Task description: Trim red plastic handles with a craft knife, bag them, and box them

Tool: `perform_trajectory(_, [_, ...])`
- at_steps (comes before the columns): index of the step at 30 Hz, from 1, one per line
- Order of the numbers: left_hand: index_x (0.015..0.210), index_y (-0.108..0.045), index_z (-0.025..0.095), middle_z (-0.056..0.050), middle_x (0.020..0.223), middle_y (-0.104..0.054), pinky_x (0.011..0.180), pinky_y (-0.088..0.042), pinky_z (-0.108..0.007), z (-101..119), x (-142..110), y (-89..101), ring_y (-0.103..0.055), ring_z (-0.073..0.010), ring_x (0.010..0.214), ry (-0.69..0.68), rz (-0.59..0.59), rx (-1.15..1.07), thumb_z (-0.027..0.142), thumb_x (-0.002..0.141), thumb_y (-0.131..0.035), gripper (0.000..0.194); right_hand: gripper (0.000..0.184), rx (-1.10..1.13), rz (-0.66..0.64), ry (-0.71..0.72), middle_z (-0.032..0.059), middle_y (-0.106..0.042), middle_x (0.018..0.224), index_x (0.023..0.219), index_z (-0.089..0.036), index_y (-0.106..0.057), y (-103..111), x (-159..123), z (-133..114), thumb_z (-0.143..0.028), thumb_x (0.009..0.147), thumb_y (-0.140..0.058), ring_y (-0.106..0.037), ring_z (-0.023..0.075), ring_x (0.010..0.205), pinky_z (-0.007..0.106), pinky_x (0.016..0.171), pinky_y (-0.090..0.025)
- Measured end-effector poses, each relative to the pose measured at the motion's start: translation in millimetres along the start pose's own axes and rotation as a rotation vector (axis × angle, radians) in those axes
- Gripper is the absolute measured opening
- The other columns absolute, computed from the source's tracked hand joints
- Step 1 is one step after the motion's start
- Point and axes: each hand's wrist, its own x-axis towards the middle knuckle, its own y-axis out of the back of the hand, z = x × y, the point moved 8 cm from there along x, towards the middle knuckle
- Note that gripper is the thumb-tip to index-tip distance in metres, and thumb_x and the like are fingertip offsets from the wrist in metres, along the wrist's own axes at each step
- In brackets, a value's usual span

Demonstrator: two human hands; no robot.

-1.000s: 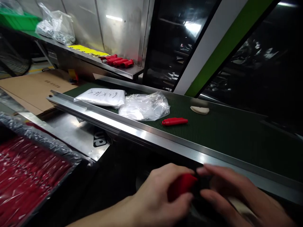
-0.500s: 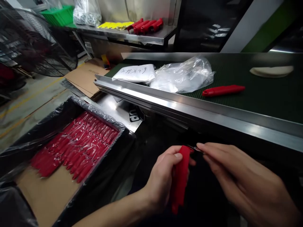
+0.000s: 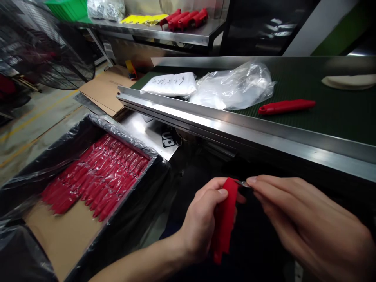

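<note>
A red plastic handle (image 3: 225, 219) stands nearly upright in the person's left hand (image 3: 202, 219), gripped firmly by the fingers and thumb, its lower end hanging below the fist. At its top end, a thin metal piece (image 3: 242, 183) pokes out toward the right hand (image 3: 311, 219), which pinches it between thumb and fingertips; the hands are just apart, joined by that sliver. All this happens in front of a steel rail (image 3: 235, 131) edging a green conveyor belt (image 3: 337, 121). On the belt lie a matching red handle (image 3: 286, 106), a crumpled clear plastic bag (image 3: 235, 88), a white packet with handwriting (image 3: 169, 85) and a pale crescent-shaped piece (image 3: 349, 81). To the left, a black-lined box (image 3: 123, 141) holds rows of red handles (image 3: 96, 176) under plastic film. Beyond it, flattened cardboard (image 3: 102, 88) lies on the floor near a large fan (image 3: 49, 47). Further back, more red handles (image 3: 183, 19) sit on a stainless shelf (image 3: 164, 35).
</note>
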Motion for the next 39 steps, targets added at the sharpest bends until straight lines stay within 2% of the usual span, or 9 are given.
perform_trajectory(2, [0.099, -0.062, 0.016, -0.005, 0.089, -0.063, 0.056, -0.037, -0.022, -0.3, 0.1, 0.8, -0.049, -0.0114, 0.064, 0.001, 0.003, -0.004, 0.036, 0.087, -0.049, 0.027, 0.041, -0.013, 0.006, 0.022, -0.0008, -0.062, 0.126, 0.135, -0.025, -0.054, 0.5, 0.3, 0.0, -0.013, 0.096, -0.053, -0.058, 0.0146, 0.111, 0.030, 0.093, -0.047])
perform_trajectory(8, [0.096, -0.061, 0.015, -0.003, 0.079, -0.057, 0.055, -0.036, -0.022, -0.4, 1.2, 2.2, -0.046, -0.0110, 0.062, 0.002, -0.008, 0.001, 0.036, 0.088, -0.047, 0.026, 0.043, -0.021, -0.002, -0.001, -0.0001, -0.061, 0.128, 0.137, -0.025, -0.053, -2.3, 1.3, 3.5, -0.014, 0.095, -0.053, -0.059, 0.0164, 0.111, 0.032, 0.093, -0.047])
perform_trajectory(16, [0.102, -0.061, 0.016, -0.005, 0.089, -0.062, 0.052, -0.036, -0.020, -0.3, 1.9, 1.8, -0.047, -0.0098, 0.061, 0.021, 0.001, -0.059, 0.033, 0.087, -0.047, 0.026, 0.045, -0.037, -0.028, 0.048, 0.0030, -0.059, 0.130, 0.139, -0.022, -0.053, -9.4, -9.9, -0.2, -0.012, 0.094, -0.054, -0.057, 0.0185, 0.111, 0.034, 0.091, -0.045])
perform_trajectory(20, [0.109, -0.065, 0.017, -0.002, 0.076, -0.056, 0.052, -0.037, -0.020, 3.3, 4.6, 4.4, -0.045, -0.0098, 0.058, 0.015, 0.012, -0.056, 0.033, 0.087, -0.048, 0.032, 0.043, -0.064, -0.053, 0.103, 0.0045, -0.060, 0.127, 0.139, -0.020, -0.053, -14.0, -16.9, -8.5, -0.014, 0.096, -0.052, -0.056, 0.0188, 0.107, 0.034, 0.088, -0.043])
perform_trajectory(24, [0.109, -0.067, 0.017, -0.005, 0.091, -0.062, 0.054, -0.040, -0.020, 10.7, 10.5, 4.6, -0.052, -0.0118, 0.067, -0.011, 0.006, -0.060, 0.032, 0.083, -0.052, 0.034, 0.038, -0.045, -0.056, 0.119, 0.0062, -0.063, 0.121, 0.131, -0.016, -0.059, -16.3, -21.5, -22.1, -0.011, 0.095, -0.049, -0.058, 0.0205, 0.102, 0.036, 0.086, -0.042])
perform_trajectory(28, [0.107, -0.068, 0.015, -0.005, 0.087, -0.063, 0.059, -0.042, -0.020, 20.0, 16.7, 4.9, -0.051, -0.0105, 0.066, -0.075, 0.007, -0.081, 0.030, 0.083, -0.053, 0.032, 0.040, -0.017, -0.043, 0.143, 0.0058, -0.062, 0.123, 0.129, -0.016, -0.061, -18.6, -25.7, -30.7, -0.008, 0.093, -0.048, -0.057, 0.0215, 0.100, 0.037, 0.085, -0.041])
perform_trajectory(34, [0.108, -0.067, 0.019, -0.004, 0.088, -0.062, 0.048, -0.038, -0.018, 26.3, 23.6, 3.7, -0.048, -0.0101, 0.061, -0.071, -0.020, -0.124, 0.032, 0.084, -0.053, 0.030, 0.042, 0.013, -0.047, 0.135, 0.0079, -0.061, 0.126, 0.131, -0.013, -0.061, -21.1, -31.9, -37.0, -0.005, 0.091, -0.049, -0.055, 0.0226, 0.102, 0.037, 0.086, -0.040])
perform_trajectory(39, [0.108, -0.066, 0.018, -0.004, 0.087, -0.062, 0.046, -0.038, -0.016, 31.1, 26.6, 1.9, -0.047, -0.0084, 0.058, -0.082, -0.033, -0.150, 0.031, 0.085, -0.053, 0.029, 0.040, 0.010, -0.026, 0.141, 0.0069, -0.063, 0.124, 0.130, -0.014, -0.061, -20.6, -31.8, -39.1, -0.007, 0.092, -0.051, -0.056, 0.0214, 0.103, 0.035, 0.086, -0.042])
